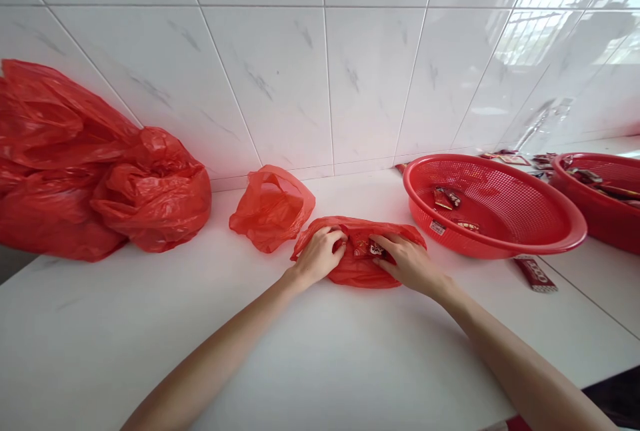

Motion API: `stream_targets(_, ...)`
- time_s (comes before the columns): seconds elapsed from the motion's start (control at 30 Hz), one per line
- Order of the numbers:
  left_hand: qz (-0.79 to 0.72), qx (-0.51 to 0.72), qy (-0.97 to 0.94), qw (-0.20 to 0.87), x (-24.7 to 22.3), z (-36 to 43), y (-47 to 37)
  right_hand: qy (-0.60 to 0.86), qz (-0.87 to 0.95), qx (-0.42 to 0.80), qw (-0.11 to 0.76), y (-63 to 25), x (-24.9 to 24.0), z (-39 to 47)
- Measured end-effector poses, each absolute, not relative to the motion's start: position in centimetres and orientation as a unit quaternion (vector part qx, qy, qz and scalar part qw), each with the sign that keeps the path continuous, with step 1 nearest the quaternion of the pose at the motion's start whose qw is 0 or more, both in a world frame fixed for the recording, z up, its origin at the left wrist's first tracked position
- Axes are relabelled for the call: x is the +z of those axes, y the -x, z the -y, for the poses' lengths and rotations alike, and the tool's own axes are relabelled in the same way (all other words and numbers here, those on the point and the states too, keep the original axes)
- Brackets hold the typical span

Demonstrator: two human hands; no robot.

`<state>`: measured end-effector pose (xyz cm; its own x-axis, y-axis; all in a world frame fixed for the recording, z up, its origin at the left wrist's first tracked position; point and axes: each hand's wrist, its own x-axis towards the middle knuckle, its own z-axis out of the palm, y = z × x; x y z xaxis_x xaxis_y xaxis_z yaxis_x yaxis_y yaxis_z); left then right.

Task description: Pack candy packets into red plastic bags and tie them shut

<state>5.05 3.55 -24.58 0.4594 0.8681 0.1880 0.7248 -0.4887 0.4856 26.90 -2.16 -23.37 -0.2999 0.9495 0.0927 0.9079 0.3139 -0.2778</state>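
Both hands are in the mouth of a red plastic bag (365,278) that lies on the white counter. My left hand (321,254) is at the bag's left side, fingers curled at a red wrapped piece or a fold of the bag; which one is unclear. On the right, my right hand (407,261) has its thumb and fingers apart around a small dark red wrapped snack (376,249) in the bag. More red wrappers (359,246) show between the two hands.
A crumpled red bag (273,208) sits behind on the left, with big full red bags (155,191) further left. To the right stand a red basket (493,244) holding a few snacks and a second basket (600,218). A wrapped bar (536,274) lies before them.
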Motion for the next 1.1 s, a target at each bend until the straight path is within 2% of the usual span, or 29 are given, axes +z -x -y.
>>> stream_targets(0.33,-0.531,0.183,-0.805,0.191,-23.7,-3.6,-4.9,0.602,0.783,0.092,0.126,-26.5,-24.0,2.1)
stream_targets(0.6,-0.497,0.259,-0.81,0.175,-24.0,-3.3,-5.3,0.611,0.776,0.082,0.134,-26.3,-24.4,1.9)
stream_targets(0.73,-0.478,0.318,-0.785,0.235,-22.9,-3.0,-5.2,0.608,0.776,0.087,0.143,-26.3,-24.2,2.0)
stream_targets(0.83,-0.466,0.289,-0.787,0.283,-22.6,-2.9,-5.1,0.609,0.773,0.089,0.155,-26.4,-24.0,2.0)
stream_targets(0.97,-0.429,0.253,-0.822,0.277,-23.4,-2.5,-5.4,0.617,0.762,0.091,0.177,-26.8,-24.2,1.7)
stream_targets(1.1,-0.368,0.214,-0.858,0.287,-24.5,-2.2,-5.6,0.612,0.748,0.084,0.243,-27.2,-24.6,1.3)
